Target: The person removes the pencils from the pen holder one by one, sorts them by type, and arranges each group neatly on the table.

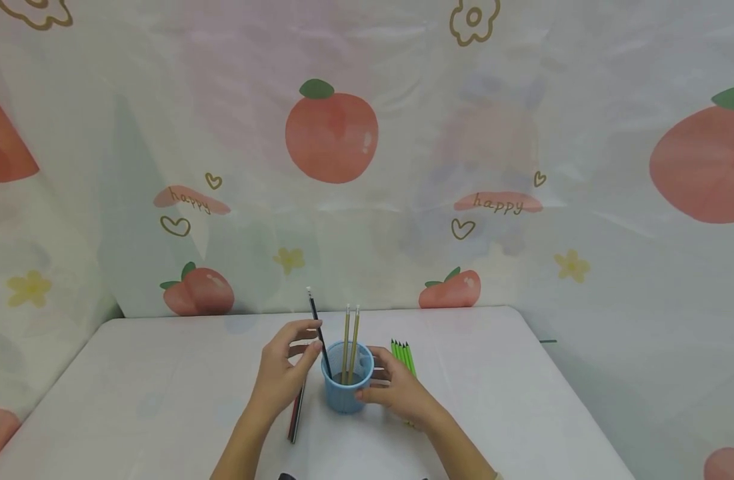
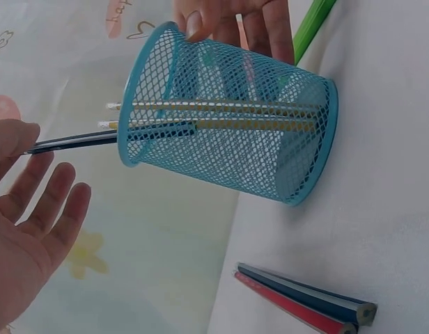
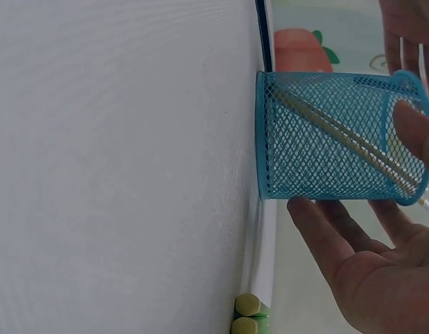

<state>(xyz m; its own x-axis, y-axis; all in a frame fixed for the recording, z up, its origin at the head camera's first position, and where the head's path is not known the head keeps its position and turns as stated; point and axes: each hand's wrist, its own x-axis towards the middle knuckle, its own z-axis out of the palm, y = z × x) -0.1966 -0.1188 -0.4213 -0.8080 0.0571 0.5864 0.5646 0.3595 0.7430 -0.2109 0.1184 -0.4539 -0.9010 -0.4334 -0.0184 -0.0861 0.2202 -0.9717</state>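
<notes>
My left hand (image 1: 281, 373) pinches a dark pencil (image 1: 314, 312) between thumb and fingers; its lower end is inside a blue mesh pencil cup (image 1: 343, 401). In the left wrist view this pencil (image 2: 82, 142) slants past the cup's rim. Two gold pencils (image 1: 355, 327) with white-tipped ends lean inside the cup. At the cup's right side, my right hand (image 1: 403, 392) holds it, thumb near the rim and fingers around the far side. The right wrist view shows the thumb and fingers against the mesh wall (image 3: 326, 139).
Left of the cup, a red pencil (image 2: 291, 303) and a dark pencil (image 2: 305, 289) lie on the white table (image 1: 181, 400). Several green pencils (image 1: 404, 352) lie on the right, partly behind my right hand. A fruit-printed cloth (image 1: 367, 233) hangs behind the table.
</notes>
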